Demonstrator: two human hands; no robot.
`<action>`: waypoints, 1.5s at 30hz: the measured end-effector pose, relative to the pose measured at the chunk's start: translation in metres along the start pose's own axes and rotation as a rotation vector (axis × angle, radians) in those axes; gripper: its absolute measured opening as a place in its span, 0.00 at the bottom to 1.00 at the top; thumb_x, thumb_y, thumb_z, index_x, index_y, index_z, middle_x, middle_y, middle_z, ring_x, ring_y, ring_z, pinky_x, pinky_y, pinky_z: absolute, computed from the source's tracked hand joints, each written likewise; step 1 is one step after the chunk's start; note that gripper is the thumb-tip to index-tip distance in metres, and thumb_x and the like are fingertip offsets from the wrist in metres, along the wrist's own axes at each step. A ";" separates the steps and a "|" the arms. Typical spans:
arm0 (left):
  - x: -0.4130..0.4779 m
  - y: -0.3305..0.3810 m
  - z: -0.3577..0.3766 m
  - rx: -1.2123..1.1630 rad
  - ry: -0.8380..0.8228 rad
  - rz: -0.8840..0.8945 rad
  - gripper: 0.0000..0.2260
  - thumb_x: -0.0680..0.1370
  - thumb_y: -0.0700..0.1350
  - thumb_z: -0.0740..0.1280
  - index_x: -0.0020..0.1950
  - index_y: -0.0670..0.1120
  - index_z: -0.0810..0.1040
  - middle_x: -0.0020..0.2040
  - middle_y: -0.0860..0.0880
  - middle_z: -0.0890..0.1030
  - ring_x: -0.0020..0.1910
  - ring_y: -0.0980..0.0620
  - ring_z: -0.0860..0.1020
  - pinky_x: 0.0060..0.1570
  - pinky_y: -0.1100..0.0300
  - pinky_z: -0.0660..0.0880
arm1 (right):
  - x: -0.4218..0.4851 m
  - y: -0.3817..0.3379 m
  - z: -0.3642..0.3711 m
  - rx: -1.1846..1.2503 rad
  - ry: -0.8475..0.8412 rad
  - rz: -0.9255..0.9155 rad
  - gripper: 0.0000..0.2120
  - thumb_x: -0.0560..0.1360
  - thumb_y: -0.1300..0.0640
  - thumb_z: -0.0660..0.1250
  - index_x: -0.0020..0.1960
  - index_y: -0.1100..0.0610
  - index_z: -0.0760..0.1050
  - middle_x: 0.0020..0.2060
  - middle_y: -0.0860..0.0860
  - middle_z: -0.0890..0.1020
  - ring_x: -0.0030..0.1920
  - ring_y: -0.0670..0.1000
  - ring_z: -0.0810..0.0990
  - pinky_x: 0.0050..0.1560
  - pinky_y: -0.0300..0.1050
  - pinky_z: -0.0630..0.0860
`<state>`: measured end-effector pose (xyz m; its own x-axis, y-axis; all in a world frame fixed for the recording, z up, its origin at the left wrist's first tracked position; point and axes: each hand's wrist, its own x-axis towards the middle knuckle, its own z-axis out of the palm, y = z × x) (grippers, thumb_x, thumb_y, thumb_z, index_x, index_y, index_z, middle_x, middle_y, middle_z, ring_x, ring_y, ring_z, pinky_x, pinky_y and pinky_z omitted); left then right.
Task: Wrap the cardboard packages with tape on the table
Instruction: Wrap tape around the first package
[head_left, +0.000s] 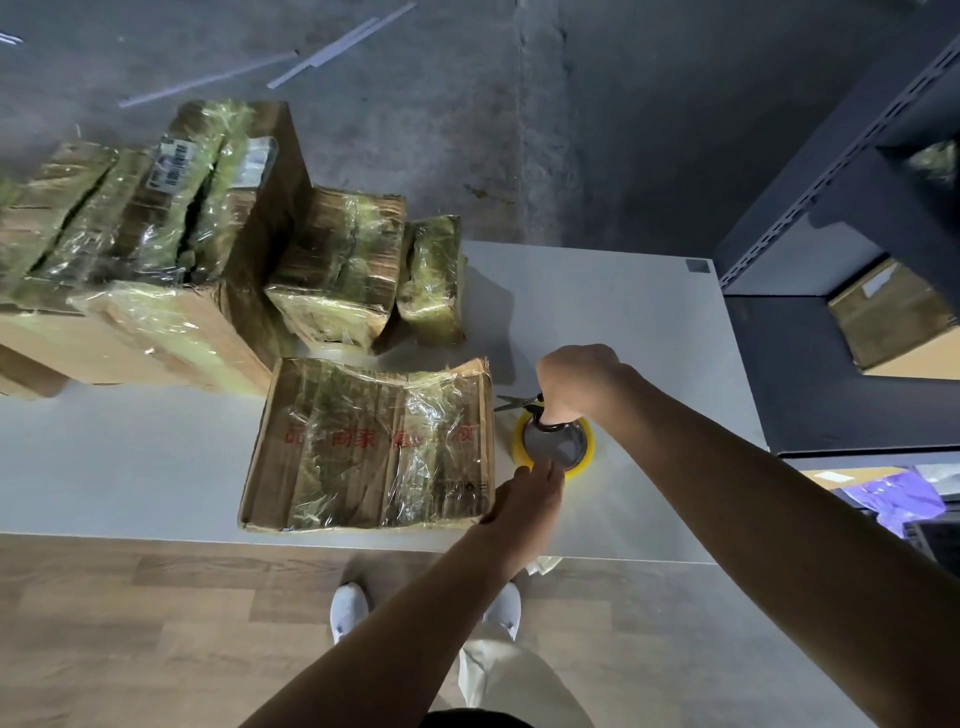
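Note:
A flat cardboard package (371, 447) covered in clear tape, with red print, lies near the front edge of the white table (623, 312). Just right of it sits a yellow tape roll (584, 457). My left hand (530, 493) reaches to the roll's near rim, fingers touching it. My right hand (576, 382) is above the roll and grips a pair of scissors (517, 402), whose blades point left toward the package.
Several taped cardboard packages (337, 265) are stacked at the table's back left, some leaning upright. A dark metal shelf (857, 208) with a box stands to the right. Purple material (904, 499) lies at the lower right. The table's front edge is near my feet.

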<state>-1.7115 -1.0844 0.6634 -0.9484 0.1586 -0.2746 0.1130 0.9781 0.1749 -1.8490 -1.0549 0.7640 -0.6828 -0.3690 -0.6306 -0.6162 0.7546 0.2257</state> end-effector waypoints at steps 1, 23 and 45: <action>-0.003 0.001 -0.005 0.039 0.017 -0.008 0.27 0.39 0.53 0.79 0.36 0.47 0.85 0.30 0.54 0.77 0.24 0.61 0.73 0.23 0.64 0.53 | 0.001 -0.001 0.000 -0.010 -0.002 0.000 0.13 0.72 0.51 0.66 0.34 0.55 0.68 0.32 0.48 0.70 0.33 0.51 0.71 0.31 0.37 0.63; -0.006 0.002 -0.005 -0.248 -0.062 0.048 0.24 0.79 0.37 0.61 0.74 0.37 0.59 0.65 0.37 0.67 0.58 0.40 0.74 0.52 0.48 0.75 | -0.005 0.015 -0.007 -0.108 -0.138 0.041 0.14 0.67 0.49 0.66 0.33 0.54 0.64 0.38 0.50 0.70 0.40 0.53 0.71 0.44 0.44 0.70; 0.000 0.002 0.000 -0.204 -0.076 0.052 0.22 0.77 0.37 0.62 0.70 0.37 0.63 0.62 0.38 0.69 0.53 0.40 0.75 0.46 0.45 0.78 | 0.005 -0.004 -0.014 -0.215 0.010 -0.056 0.14 0.75 0.61 0.66 0.34 0.55 0.66 0.32 0.48 0.67 0.30 0.47 0.65 0.34 0.37 0.64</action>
<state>-1.7112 -1.0827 0.6635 -0.9168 0.2252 -0.3298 0.0914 0.9222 0.3757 -1.8548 -1.0673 0.7703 -0.6482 -0.4136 -0.6393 -0.7222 0.6001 0.3440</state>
